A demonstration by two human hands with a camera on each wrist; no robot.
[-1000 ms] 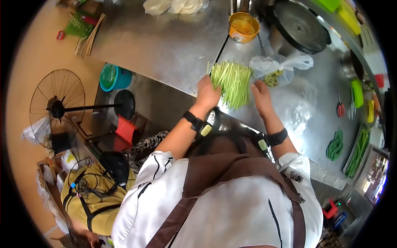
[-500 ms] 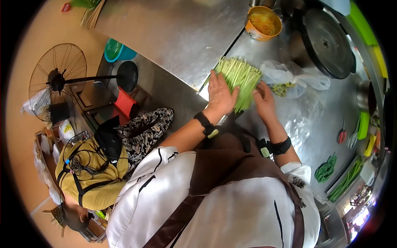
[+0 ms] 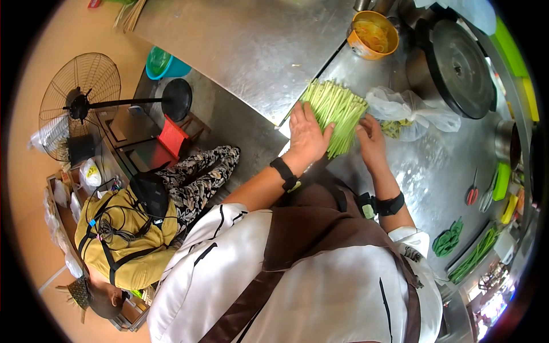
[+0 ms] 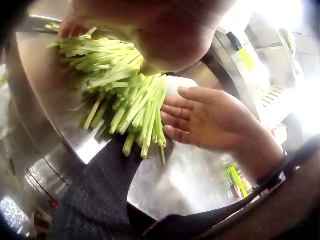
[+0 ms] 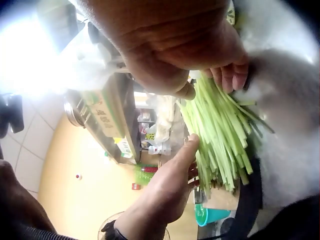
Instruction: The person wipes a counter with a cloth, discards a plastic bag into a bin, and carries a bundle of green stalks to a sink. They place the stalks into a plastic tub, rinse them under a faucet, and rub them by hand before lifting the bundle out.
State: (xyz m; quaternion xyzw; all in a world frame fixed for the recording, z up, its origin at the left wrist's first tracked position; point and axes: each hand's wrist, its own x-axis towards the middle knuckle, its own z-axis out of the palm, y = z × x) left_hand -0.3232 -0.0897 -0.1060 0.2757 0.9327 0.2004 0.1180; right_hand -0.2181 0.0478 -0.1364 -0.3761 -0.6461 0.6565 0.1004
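Left grip [image 3: 307, 134]: released, with fingers nearly straight, laid against the left side of the green stalks [image 3: 337, 114], with thumb resting on their edge; touching, therefore the nearer of the two.
Green stalks: on the counter [image 3: 394, 168], close to its near edge, between both grips, gathered loosely in one bundle.
Long axis: running from body side to far side, spread wider at far ends; crossing the line from grip to grip.
Right grip [image 3: 373, 140]: also released, with fingers loosely bent, just beside the right side; not possible to tell if touching.
Clear bag [image 3: 420, 111]: lying beyond, farther right.
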